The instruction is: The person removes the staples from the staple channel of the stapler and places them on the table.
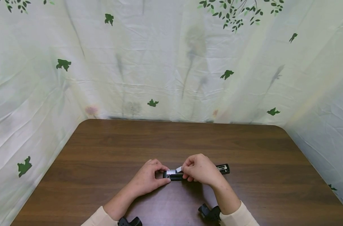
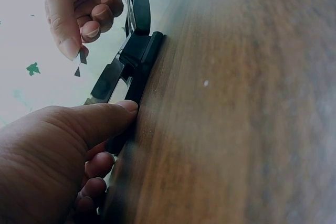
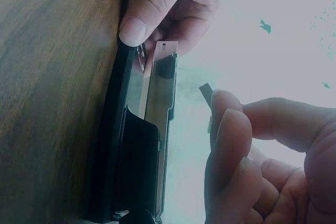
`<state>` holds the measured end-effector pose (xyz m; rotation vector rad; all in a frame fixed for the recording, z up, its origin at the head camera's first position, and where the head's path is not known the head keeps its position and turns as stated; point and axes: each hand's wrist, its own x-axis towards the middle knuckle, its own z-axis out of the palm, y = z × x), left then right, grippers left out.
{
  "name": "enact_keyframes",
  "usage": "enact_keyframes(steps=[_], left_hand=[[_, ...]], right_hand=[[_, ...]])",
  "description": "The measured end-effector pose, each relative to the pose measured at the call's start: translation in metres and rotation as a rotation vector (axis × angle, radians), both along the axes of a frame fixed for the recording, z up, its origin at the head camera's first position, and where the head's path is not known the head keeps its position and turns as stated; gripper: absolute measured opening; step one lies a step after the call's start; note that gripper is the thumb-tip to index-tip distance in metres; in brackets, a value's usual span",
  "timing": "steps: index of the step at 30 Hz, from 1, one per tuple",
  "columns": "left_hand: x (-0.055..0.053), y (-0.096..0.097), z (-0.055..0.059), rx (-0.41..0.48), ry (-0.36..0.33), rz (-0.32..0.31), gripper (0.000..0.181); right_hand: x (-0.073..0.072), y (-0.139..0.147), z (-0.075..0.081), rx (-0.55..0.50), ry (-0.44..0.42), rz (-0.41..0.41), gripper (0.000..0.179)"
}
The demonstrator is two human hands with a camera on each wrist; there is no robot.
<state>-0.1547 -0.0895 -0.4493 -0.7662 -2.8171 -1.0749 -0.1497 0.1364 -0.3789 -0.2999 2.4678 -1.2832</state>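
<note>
A black stapler (image 1: 176, 177) lies on the table, swung wide open, its top arm (image 1: 224, 169) stretching off to the right. My left hand (image 1: 145, 179) holds its left end, thumb on the near side and fingers on the far side. In the right wrist view the left thumb presses the end of the black base, beside the metal staple channel (image 3: 167, 85). Between thumb and forefinger, my right hand (image 1: 201, 169) pinches a short strip of staples (image 3: 205, 94). The strip is apart from the channel, just above the stapler in the head view.
The brown wooden table (image 1: 117, 141) has rounded far corners. A pale curtain (image 1: 166, 62) with leaf prints hangs behind it and along both sides. Black wrist devices (image 1: 209, 213) sit at both cuffs, low over the near part of the table.
</note>
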Motion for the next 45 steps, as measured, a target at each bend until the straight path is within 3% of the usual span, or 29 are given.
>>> enact_keyframes(steps=[9, 19, 32, 45], left_hand=[[0.000, 0.000, -0.001, 0.001, 0.008, 0.001, 0.030], [0.000, -0.001, -0.001, -0.001, 0.013, -0.003, 0.030], [-0.001, -0.001, -0.002, 0.002, 0.054, -0.014, 0.031], [-0.001, -0.001, -0.003, 0.001, 0.065, -0.010, 0.030]], right_hand=[[0.002, 0.001, 0.002, 0.027, -0.032, 0.063, 0.011], [0.010, -0.005, 0.002, 0.041, -0.016, 0.255, 0.011], [0.022, -0.026, -0.011, 0.061, 0.017, 0.459, 0.015], [0.024, -0.033, -0.015, 0.183, 0.091, 0.484, 0.018]])
